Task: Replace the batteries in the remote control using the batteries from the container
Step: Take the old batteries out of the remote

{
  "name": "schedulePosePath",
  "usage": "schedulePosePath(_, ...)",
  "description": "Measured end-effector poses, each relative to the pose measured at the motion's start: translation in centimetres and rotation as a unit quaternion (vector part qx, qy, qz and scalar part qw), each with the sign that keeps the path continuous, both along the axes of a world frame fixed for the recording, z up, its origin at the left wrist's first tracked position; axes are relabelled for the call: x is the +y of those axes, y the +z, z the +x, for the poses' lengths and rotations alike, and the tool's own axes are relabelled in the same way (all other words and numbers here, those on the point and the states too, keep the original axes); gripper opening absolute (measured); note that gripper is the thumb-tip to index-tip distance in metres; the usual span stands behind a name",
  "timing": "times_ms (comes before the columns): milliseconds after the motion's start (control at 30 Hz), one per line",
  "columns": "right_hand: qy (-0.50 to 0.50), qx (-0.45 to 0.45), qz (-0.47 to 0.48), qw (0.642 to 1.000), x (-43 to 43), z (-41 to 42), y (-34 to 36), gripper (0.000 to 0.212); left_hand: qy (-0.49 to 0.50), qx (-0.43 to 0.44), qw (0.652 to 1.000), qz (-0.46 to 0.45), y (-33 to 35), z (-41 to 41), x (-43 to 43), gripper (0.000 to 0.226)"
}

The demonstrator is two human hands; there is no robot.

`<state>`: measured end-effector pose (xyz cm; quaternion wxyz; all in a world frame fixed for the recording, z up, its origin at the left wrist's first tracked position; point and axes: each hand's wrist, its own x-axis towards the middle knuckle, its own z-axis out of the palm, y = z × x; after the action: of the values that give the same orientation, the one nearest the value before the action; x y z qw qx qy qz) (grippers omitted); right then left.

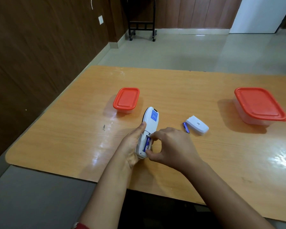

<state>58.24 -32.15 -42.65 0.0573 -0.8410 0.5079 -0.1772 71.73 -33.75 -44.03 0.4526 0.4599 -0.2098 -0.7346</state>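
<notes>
A white plastic remote control [149, 128] lies face down across the left hand [132, 146], above the glossy, orange wood-grain tabletop [205, 162]. Its body is long and rounded, with a blue printed label near the far end. The left grip is clenched around the remote's near half, thumb pressed along its left edge; the fingers beneath are hidden. The battery bay at the near end stands uncovered, and a blue cylindrical battery [147, 143] sits in its right-hand slot. The right hand [170, 146] pinches that battery by its two ends, forefinger at the far end and thumb at the near one, so its grip is closed on the battery; how deep the cell sits cannot be made out.

To the right, on the tabletop, lies the detached battery cover [197, 125], a white curved shell with a small sticker. A second blue battery [186, 127] rests just beside its left edge.

Farther back stand two translucent rectangular containers with rounded red lids: a small container [126, 100] to the left, a large container [259, 105] to the right. Both are lidded and their contents cannot be seen.
</notes>
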Motion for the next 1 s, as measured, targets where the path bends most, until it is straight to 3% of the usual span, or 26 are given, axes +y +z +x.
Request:
schedulePosePath(367, -0.019, -0.048, 0.018, 0.999, -0.5, -0.4, -0.3, 0.031, 0.070, 0.096, 0.991, 0.060, 0.2, -0.7, -0.4, 0.051)
schedulePosePath(467, -0.046, -0.128, 0.080, 0.987, -0.3, 0.0, -0.5, 0.035, 0.100, 0.103, 0.988, 0.058, 0.2, -1.0, -0.6, 0.052)
schedulePosePath(767, -0.140, -0.292, 0.192, 0.926, -1.0, -0.7, -1.3, 0.015, 0.124, 0.066, 0.990, 0.018, 0.3, -1.9, -1.0, 0.041)
schedulePosePath(833, -0.182, -0.283, 0.165, 0.927, -1.7, -1.8, -1.6, 0.012, 0.123, 0.053, 0.991, 0.013, 0.1, -1.9, -1.0, 0.036)
schedulePosePath(1000, -0.305, -0.092, 0.063, 0.946, -3.9, -5.3, -3.0, 0.017, 0.145, 0.020, 0.989, 0.018, -0.4, -1.8, -1.1, 0.023)
